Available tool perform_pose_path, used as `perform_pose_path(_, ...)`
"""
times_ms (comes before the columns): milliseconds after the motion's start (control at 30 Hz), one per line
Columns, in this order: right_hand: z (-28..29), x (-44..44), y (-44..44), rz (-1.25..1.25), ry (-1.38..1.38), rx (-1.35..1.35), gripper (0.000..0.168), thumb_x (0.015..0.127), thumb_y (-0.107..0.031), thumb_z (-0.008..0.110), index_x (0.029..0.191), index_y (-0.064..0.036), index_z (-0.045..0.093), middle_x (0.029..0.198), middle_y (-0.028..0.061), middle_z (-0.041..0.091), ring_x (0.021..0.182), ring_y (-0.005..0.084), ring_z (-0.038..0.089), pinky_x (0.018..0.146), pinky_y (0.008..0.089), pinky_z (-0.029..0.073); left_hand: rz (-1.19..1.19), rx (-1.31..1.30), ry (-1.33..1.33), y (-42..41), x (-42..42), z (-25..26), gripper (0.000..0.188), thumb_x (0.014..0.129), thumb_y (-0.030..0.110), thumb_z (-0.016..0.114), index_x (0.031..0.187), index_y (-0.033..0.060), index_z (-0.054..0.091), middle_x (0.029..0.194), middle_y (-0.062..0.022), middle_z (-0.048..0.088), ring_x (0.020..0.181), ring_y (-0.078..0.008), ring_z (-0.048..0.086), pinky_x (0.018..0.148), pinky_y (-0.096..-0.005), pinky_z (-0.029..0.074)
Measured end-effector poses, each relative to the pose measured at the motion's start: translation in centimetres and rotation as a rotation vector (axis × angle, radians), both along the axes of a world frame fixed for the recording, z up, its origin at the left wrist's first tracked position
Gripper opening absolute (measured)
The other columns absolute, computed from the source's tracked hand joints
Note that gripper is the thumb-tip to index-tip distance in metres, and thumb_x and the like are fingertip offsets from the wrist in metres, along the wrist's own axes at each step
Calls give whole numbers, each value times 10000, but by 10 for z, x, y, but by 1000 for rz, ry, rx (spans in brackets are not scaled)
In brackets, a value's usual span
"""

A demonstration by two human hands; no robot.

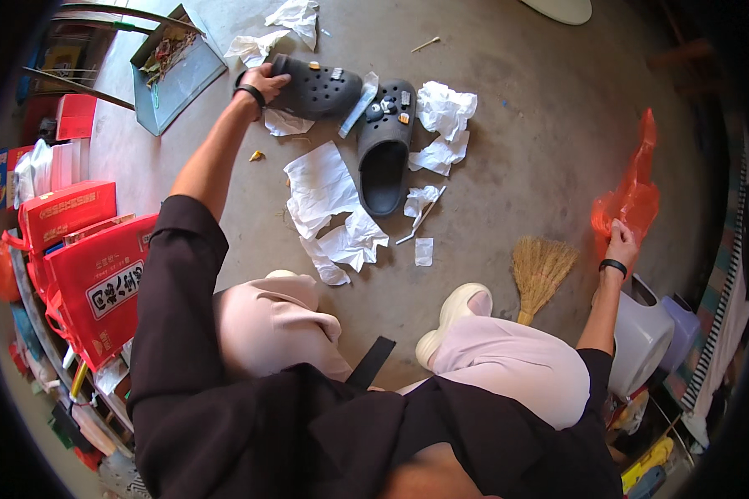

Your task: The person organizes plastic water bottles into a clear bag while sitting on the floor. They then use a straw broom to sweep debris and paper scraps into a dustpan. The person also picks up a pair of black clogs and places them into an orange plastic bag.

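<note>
My left hand grips the heel end of a dark grey clog at the upper middle. Beside it on the concrete floor lies the matching clog, its opening towards me. A narrow paper-and-plastic wrapper is between the two clogs. Around them lie crumpled white papers, more crumpled paper and a bent white straw. Off to the right, my right hand holds a thin red plastic bag. Below and left of that bag, a straw hand broom lies by my right leg.
A metal dustpan with debris stands at the upper left. Red gift bags and boxes line the left side. White and purple plastic stools are at the right. A cotton swab and a small yellow scrap lie on the floor.
</note>
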State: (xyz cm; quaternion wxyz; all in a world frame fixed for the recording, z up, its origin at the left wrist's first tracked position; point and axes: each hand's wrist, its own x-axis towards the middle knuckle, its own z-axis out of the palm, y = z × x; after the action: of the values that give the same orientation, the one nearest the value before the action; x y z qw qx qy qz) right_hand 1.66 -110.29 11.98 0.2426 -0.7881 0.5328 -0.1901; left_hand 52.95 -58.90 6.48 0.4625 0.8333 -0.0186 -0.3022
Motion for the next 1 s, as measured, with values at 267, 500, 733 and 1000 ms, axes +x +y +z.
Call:
perform_pose_path(267, 47, 72, 60, 334, 981, -163, 405, 812, -315, 529, 1169, -130, 484, 1040, 169, 573, 965, 328, 555, 795, 429, 442, -487, 382, -669, 86, -28, 129, 237, 760, 137, 605, 935, 4, 517, 869, -155, 553, 776, -266, 565, 689, -334, 442)
perform_pose_path(500, 13, 236, 229, 1511, 177, -424, 260, 731, -291, 628, 818, -65, 533, 732, 98, 513, 714, 263, 527, 619, 360, 427, -447, 73, -315, 96, -89, 89, 165, 757, 55, 611, 882, 5, 517, 731, -81, 535, 712, -127, 498, 669, -283, 426)
perform_pose_path(733, -41, 324, 284, 1586, 565, -463, 127, 795, -124, 452, 866, -63, 537, 810, 126, 630, 749, 288, 627, 640, 397, 497, -616, 256, -472, 69, -130, 109, 172, 740, 90, 592, 861, -3, 513, 859, -148, 525, 815, -332, 522, 713, -379, 421)
perform_pose_path(1000, 38, 344, 284, 1039, 634, -225, 248, 755, -163, 500, 898, 27, 573, 818, 196, 630, 812, 330, 614, 737, 393, 482, -668, 279, -434, 87, -141, 100, 157, 749, 106, 595, 800, 18, 475, 712, -143, 469, 715, -303, 455, 644, -370, 382)
